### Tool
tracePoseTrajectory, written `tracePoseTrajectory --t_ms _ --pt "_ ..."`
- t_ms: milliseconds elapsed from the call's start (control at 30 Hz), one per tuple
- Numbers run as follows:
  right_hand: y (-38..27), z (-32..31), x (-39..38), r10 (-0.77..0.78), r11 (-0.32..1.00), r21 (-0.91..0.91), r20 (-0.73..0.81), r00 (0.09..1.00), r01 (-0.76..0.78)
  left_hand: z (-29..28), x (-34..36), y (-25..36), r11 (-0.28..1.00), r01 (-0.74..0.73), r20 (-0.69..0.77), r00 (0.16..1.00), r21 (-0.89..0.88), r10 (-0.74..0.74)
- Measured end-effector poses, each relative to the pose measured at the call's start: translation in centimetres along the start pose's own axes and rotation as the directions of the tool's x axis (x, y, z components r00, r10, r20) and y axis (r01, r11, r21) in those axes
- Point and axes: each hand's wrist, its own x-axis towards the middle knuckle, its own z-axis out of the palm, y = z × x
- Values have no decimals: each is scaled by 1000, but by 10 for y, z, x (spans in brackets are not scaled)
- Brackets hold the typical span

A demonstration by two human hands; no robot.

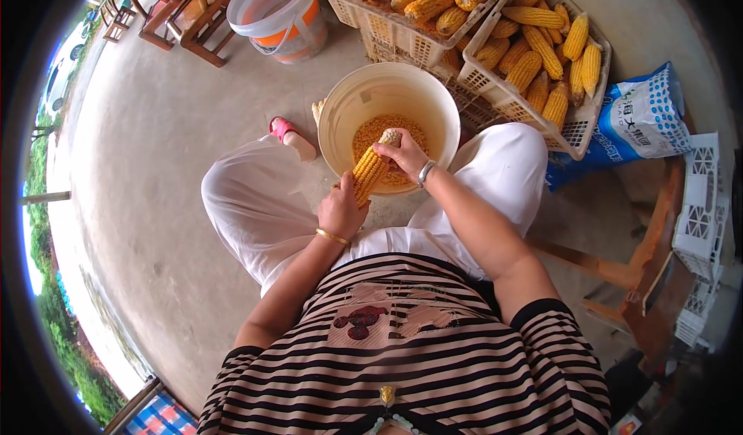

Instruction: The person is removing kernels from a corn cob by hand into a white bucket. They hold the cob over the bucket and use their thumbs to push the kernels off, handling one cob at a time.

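Concrete floor (178, 156), one yellow corn cob (370, 173) gripped over a pale bucket (422, 94)

Grey concrete fills the left of my feed, bending at the fisheye rim, with wooden chairs (195, 17) cut off by the top edge. Next to them I see a translucent bucket (306, 36) with an orange lower part. Further right, the left hand (342, 209) is closed around the corn cob's lower end; its palm is hidden from me. The cob slants over the pale bucket's near side, its upper end pointing away and slightly right. Full yellow kernels run in close rows along most of it, while the tip looks pale and knobbly. Its underside I cannot see. The right hand (406, 156) grips just below that tip, though how its fingertips press is hard to make out. Loose kernels (410, 129) cover the bucket's bottom, partly blocked by cob and hands. To the right, two plastic crates (596, 102) hold more cobs (542, 52), the left crate cut off at the top. At far right, a blue-and-white bag (642, 118) is partly hidden behind the right-hand crate.
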Motion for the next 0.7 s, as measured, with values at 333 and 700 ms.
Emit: tracePoseTrajectory --t_ms 333,700 --pt "-6 8 -8 -11 999 30 -116 993 15 5 3 -4 993 -115 -41 992 16 115" --pt "5 3 4 -145 956 -275 -134 980 104 -5 4 12 998 -64 -45 997 19 65"
